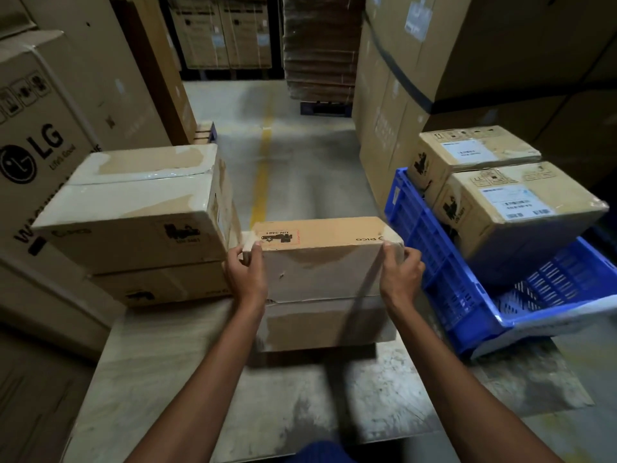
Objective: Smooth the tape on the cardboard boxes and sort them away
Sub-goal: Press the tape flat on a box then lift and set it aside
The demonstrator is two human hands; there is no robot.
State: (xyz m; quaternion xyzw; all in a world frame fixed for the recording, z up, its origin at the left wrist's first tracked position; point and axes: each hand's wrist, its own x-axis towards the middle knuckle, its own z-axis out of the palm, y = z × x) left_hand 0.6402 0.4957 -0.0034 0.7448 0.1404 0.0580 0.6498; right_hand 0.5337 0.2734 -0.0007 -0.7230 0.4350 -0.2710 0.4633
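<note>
While the left hand (245, 272) and right hand (402, 270) clamp its short ends, the brown rectangular cardboard box (322, 259) lies crosswise between them, beside the blue plastic crate (467, 295).

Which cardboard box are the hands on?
The centre box printed "pico", gripped at its top corners by left hand and right hand; the left stack and two boxes in the blue crate sit untouched.

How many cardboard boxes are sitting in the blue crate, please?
2: the far box at the back of the blue crate, the near box before it; others may be hidden beneath.
</note>
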